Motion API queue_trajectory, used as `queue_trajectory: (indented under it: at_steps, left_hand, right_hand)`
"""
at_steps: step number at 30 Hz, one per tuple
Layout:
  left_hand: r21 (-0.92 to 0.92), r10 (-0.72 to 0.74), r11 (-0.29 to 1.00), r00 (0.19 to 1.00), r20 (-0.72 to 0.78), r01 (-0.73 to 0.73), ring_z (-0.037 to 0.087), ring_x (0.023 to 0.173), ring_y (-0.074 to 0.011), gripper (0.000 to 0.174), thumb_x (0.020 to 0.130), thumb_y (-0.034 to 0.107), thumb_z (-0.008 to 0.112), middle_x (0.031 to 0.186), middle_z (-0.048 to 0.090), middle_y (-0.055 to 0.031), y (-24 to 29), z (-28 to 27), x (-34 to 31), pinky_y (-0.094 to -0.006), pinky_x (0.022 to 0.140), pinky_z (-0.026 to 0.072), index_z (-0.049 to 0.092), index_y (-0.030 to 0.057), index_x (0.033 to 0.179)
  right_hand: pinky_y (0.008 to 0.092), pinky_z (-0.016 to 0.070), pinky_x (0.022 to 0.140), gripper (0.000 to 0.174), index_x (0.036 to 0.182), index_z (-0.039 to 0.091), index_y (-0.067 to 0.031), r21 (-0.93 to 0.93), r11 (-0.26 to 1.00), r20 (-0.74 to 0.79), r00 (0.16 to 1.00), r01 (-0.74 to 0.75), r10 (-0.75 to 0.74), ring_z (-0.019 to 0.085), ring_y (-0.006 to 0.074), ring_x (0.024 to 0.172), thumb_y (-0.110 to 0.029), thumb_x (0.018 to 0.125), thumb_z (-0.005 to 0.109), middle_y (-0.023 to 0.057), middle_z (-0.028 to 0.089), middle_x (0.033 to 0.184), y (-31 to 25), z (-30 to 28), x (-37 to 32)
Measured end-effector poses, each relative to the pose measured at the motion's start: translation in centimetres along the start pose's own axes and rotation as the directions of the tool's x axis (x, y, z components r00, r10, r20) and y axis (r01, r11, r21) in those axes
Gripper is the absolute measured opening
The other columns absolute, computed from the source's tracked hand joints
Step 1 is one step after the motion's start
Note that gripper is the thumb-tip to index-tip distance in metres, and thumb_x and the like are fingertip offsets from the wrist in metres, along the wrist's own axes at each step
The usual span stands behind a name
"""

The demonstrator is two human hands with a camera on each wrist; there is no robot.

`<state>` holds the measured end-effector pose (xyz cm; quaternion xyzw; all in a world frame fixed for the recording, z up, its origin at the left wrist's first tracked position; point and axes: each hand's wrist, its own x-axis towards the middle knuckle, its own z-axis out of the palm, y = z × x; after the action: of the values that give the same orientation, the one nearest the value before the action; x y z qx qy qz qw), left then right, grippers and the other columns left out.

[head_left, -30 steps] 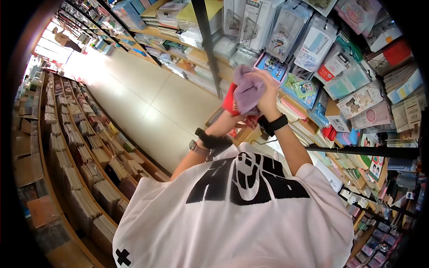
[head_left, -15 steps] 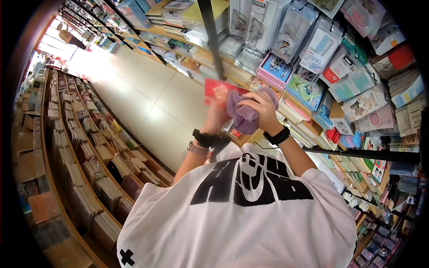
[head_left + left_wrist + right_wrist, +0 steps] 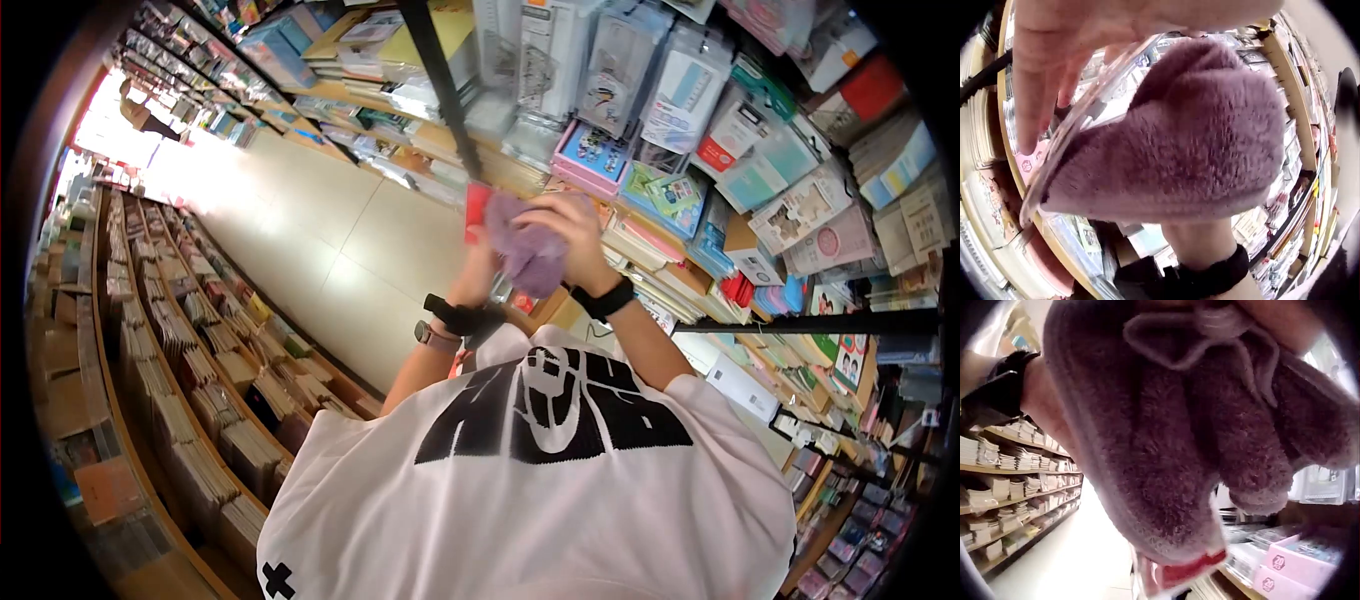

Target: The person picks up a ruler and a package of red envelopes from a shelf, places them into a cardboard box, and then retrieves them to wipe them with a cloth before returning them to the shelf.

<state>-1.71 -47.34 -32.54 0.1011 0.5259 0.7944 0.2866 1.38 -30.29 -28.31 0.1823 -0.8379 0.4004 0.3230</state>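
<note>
My right hand (image 3: 568,228) grips a fluffy purple hand towel (image 3: 530,258), its fingers bent over the top of the cloth. A thin bow (image 3: 1210,331) is tied on the towel, seen in the right wrist view. To the left, my left hand (image 3: 480,265) holds a red packet (image 3: 475,212) that shows gold print on its face. Its thin glossy edge (image 3: 1072,128) appears between the left thumb and fingers, with the towel lying against one side. In the right wrist view the packet's red end (image 3: 1188,569) sticks out below the towel, which hides most of it.
Shelves with hanging stationery packs (image 3: 685,95) rise at front right, with pink boxes (image 3: 590,158) beneath. Tiered racks of booklets (image 3: 190,400) line the left side. Between them a tiled aisle (image 3: 320,220) leads to a bright doorway, where another person (image 3: 140,112) stands.
A second ago both hands were further right, with the towel bunched high before the packet. The packet came out leftward, face showing, then turned narrower as the towel moved left over it.
</note>
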Motion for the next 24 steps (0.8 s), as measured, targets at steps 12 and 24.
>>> queue_trajectory:
  at_steps: [12,24]
  left_hand:
    - [-0.219,-0.031,0.975,0.999,-0.033,0.023,0.038,0.128,-0.0360,0.087,0.080,0.078,0.017,0.144,0.033,-0.0105,2.1,-1.3,-1.4,-0.0603,0.100,0.0348,0.016,0.0217,0.146]
    - [-0.161,-0.059,0.986,0.991,-0.116,0.040,0.045,0.121,-0.0295,0.086,0.077,0.080,0.023,0.138,0.040,-0.0072,-1.4,-2.2,-1.8,-0.0562,0.095,0.0385,0.012,0.0295,0.147]
  right_hand:
    - [0.0408,0.0387,0.089,0.039,0.101,0.063,-0.0167,-0.372,0.907,0.076,0.968,-0.196,0.240,0.053,0.0288,0.105,0.003,0.068,0.056,0.0019,0.058,0.109,8.8,-3.8,-9.0]
    - [0.0476,0.0292,0.102,0.075,0.137,0.031,-0.0105,-0.654,0.492,-0.287,0.791,-0.574,0.541,0.035,0.0357,0.127,-0.013,0.069,0.063,0.0140,0.035,0.140,21.6,-8.9,-13.5]
